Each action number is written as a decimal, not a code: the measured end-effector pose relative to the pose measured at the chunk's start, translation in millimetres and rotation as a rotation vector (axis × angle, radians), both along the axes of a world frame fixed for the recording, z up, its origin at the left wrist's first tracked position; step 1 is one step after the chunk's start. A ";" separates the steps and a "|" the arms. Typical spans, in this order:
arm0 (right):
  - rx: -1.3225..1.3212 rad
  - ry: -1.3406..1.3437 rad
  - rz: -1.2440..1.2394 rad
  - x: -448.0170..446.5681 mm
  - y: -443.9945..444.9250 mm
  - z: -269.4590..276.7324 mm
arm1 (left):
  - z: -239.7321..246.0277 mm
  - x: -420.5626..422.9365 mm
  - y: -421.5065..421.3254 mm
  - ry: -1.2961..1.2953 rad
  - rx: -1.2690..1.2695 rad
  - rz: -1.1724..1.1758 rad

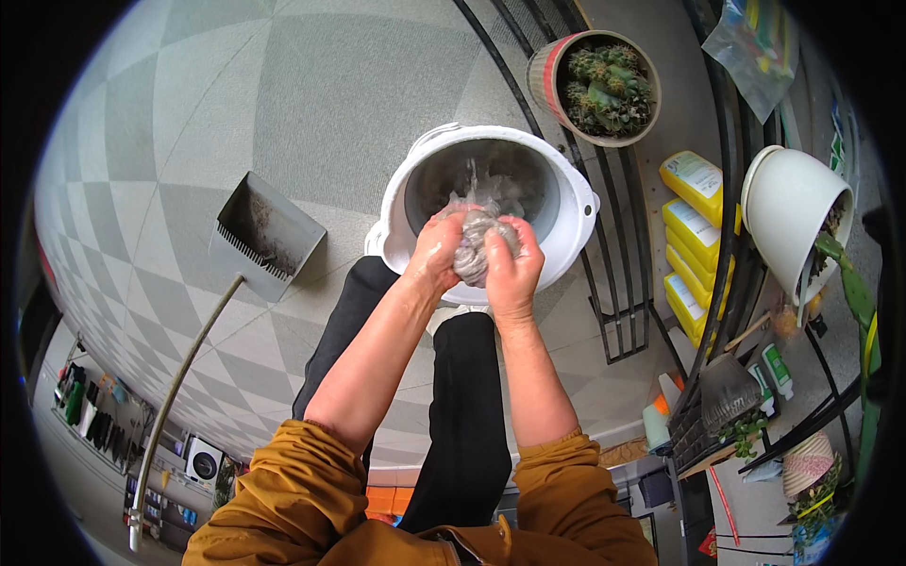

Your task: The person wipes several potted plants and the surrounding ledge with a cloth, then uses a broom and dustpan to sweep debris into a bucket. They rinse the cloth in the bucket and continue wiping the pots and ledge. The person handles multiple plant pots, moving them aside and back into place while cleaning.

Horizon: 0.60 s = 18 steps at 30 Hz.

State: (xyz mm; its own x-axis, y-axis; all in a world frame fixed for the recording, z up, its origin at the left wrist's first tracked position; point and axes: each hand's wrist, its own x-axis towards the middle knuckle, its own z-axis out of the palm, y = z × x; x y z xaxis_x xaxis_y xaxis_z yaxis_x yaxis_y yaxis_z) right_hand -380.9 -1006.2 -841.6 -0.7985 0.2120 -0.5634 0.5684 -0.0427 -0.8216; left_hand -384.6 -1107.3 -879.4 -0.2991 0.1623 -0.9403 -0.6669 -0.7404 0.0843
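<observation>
My left hand [442, 247] and my right hand [513, 265] are closed around a wet, bunched greyish cloth [478, 247]. They hold it above the near side of a white plastic bucket [577, 212]. Water runs and splashes from the cloth into the murky water [453, 166] in the bucket. Both hands and forearms are wet. The bucket stands on the tiled floor just beyond my feet, and a bucket handle end shows at its left rim.
Left of the bucket is a grey long-handled dustpan [304, 240] with dirt inside. On the right are a black metal rack [619, 233], a potted cactus [605, 92], yellow plastic containers [697, 226], a tilted white plant pot [786, 212] and a hand brush [729, 389].
</observation>
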 end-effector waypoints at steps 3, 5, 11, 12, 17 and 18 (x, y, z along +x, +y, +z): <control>0.128 0.069 0.155 -2.3 10.1 12.2 | 0.8 -8.3 8.8 -0.090 -0.124 -0.062; 0.381 0.418 0.475 0.1 20.7 23.2 | -0.7 -15.0 8.3 -0.179 -0.051 -0.025; 0.628 0.374 0.888 7.2 22.1 1.2 | 2.6 -15.6 10.5 -0.133 -0.101 -0.091; 0.615 0.329 0.865 7.4 21.1 -6.5 | 3.1 -14.7 14.0 -0.086 -0.239 -0.157; 0.515 0.068 0.672 10.0 14.8 -25.4 | 5.5 -13.4 24.4 0.249 -0.902 -0.567; 0.391 -0.059 0.652 9.2 14.7 -26.7 | 5.1 -14.5 24.7 0.385 -0.966 -0.586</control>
State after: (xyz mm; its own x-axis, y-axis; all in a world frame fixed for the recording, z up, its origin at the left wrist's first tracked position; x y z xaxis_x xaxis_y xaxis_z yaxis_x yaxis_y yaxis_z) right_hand -371.7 -991.5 -868.3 -0.8011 -0.0998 -0.5901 0.4222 0.6045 -0.6755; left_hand -399.1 -1082.6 -874.3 -0.7049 -0.3569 -0.6130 -0.6907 0.1484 0.7078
